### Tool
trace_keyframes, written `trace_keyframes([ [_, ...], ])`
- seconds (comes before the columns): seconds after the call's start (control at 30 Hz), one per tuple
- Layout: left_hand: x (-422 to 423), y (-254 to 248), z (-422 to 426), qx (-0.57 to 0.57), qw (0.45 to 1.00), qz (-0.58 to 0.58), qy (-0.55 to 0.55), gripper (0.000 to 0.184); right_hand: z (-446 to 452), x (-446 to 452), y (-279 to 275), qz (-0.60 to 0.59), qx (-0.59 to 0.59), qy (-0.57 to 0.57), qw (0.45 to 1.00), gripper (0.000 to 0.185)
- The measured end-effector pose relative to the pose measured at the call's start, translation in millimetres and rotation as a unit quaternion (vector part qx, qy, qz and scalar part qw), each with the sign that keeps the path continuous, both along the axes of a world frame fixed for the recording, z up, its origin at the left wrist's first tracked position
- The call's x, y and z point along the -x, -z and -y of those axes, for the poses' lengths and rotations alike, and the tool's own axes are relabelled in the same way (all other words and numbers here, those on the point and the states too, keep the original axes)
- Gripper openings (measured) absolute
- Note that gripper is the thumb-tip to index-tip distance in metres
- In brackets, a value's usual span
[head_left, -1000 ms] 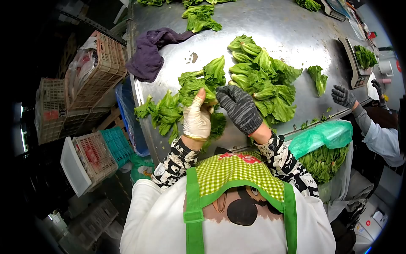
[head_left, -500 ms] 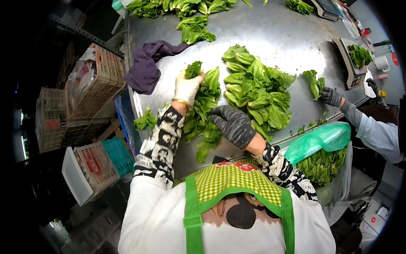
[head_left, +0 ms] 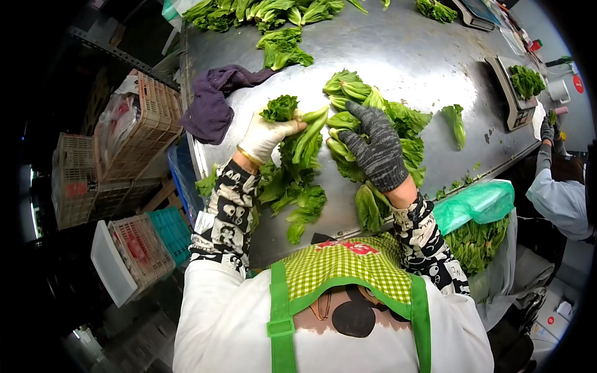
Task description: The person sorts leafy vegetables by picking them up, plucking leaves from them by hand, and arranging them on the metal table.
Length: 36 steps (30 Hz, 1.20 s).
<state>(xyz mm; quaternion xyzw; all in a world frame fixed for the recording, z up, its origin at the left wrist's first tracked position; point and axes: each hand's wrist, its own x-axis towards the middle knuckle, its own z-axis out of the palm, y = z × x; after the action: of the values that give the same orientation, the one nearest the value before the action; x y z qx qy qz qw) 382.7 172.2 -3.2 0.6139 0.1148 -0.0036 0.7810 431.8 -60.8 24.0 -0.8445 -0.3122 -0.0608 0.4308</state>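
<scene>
My left hand (head_left: 264,133), in a white glove, is closed around a small head of leafy green lettuce (head_left: 280,107). Loose green leaves (head_left: 301,161) lie right beside and below it on the metal table. Over the lettuce pile (head_left: 407,124) is my right hand (head_left: 378,149), wearing a dark grey knit glove. Its thumb and index finger are apart, on either side of a pale-stemmed lettuce head (head_left: 343,120). Another head (head_left: 371,208) lies below the right wrist.
A purple cloth (head_left: 208,105) lies at the left table edge. More lettuce (head_left: 283,48) is at the far side. One head (head_left: 456,124) lies alone on the right, near a scale (head_left: 513,102). A co-worker's gloved hand (head_left: 547,130) is beyond. Crates (head_left: 143,124) stand left.
My right hand has moved up and right onto the pile, its fingers spreading. My left hand has tilted its lettuce head upward. The co-worker's hand has left the single head on the right.
</scene>
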Motion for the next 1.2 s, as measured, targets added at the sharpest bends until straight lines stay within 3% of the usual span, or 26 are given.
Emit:
trace_keyframes([
  [0.1,22.0,-26.2,1.1,-0.017,0.996,-0.012,0.087,0.028,-9.8,-4.0,-5.2,0.043,-0.02,-0.091,0.995,0.035],
  [0.17,32.4,-28.0,2.0,0.025,0.995,-0.041,0.09,0.027,-8.5,-1.8,0.6,-0.002,0.01,-0.144,0.99,0.03],
  [0.23,42.3,-34.2,0.2,0.133,0.989,-0.057,0.041,0.027,-7.4,5.2,6.7,-0.07,0.035,-0.154,0.985,0.027],
  [0.27,42.3,-30.5,-5.6,0.28,0.95,-0.138,0.022,0.026,-9.8,10.1,8.5,-0.134,-0.047,-0.125,0.982,0.022],
  [0.3,48.3,-31.9,-1.7,0.33,0.939,-0.074,-0.053,0.02,-10.7,13.8,11.6,-0.144,-0.055,-0.088,0.984,0.02],
  [0.37,55.6,19.6,-9.3,0.42,0.88,-0.004,-0.223,0.012,-11.3,22.8,16.0,-0.162,-0.07,-0.012,0.984,0.017],
  [0.4,58.1,49.6,-12.1,0.438,0.865,0.003,-0.243,0.009,-15.7,29.6,11.0,-0.273,-0.118,0.03,0.954,0.014],
  [0.43,65.5,54.1,2.3,0.396,0.877,-0.026,-0.271,0.009,-16.9,31.9,16.5,-0.254,-0.116,0.029,0.96,0.014],
  [0.53,76.6,26.8,59.4,0.406,0.889,-0.047,-0.206,0.017,-22.6,40.8,33.2,-0.175,-0.08,0.021,0.981,0.014],
  [0.63,74.8,36.6,78.9,0.449,0.876,-0.006,-0.177,0.021,-30.8,49.3,33.9,0.08,-0.024,-0.037,0.996,0.012],
  [0.7,70.1,42.6,72.0,0.446,0.865,-0.031,-0.228,0.032,-36.6,58.5,33.4,0.012,-0.031,-0.016,0.999,0.011],
  [0.77,67.1,27.9,76.1,0.447,0.858,-0.002,-0.253,0.03,-40.7,64.0,32.9,-0.079,-0.055,0.029,0.995,0.013],
  [0.83,66.9,19.8,73.3,0.463,0.845,0.031,-0.265,0.028,-38.1,53.1,42.1,-0.311,-0.215,0.024,0.925,0.013],
  [0.9,68.8,24.2,62.7,0.475,0.838,0.047,-0.266,0.027,-33.9,36.6,46.8,-0.52,-0.3,0.06,0.797,0.014],
  [0.93,70.4,24.4,60.1,0.47,0.838,0.049,-0.274,0.028,-33.1,34.4,46.6,-0.528,-0.259,0.066,0.806,0.021],
  [1.03,71.2,26.5,56.2,0.48,0.83,0.039,-0.282,0.029,-28.6,43.6,56.7,-0.291,-0.009,-0.024,0.956,0.032],
  [1.07,71.5,26.7,56.7,0.476,0.832,0.043,-0.281,0.03,-30.6,48.6,46.9,-0.284,-0.018,-0.039,0.958,0.044],
  [1.17,71.0,18.9,60.5,0.47,0.837,0.011,-0.279,0.03,-38.6,60.6,29.1,-0.169,-0.092,-0.091,0.977,0.047],
  [1.2,72.4,20.9,62.4,0.483,0.837,0.009,-0.256,0.031,-38.9,61.2,22.3,-0.179,-0.086,-0.112,0.974,0.041],
])
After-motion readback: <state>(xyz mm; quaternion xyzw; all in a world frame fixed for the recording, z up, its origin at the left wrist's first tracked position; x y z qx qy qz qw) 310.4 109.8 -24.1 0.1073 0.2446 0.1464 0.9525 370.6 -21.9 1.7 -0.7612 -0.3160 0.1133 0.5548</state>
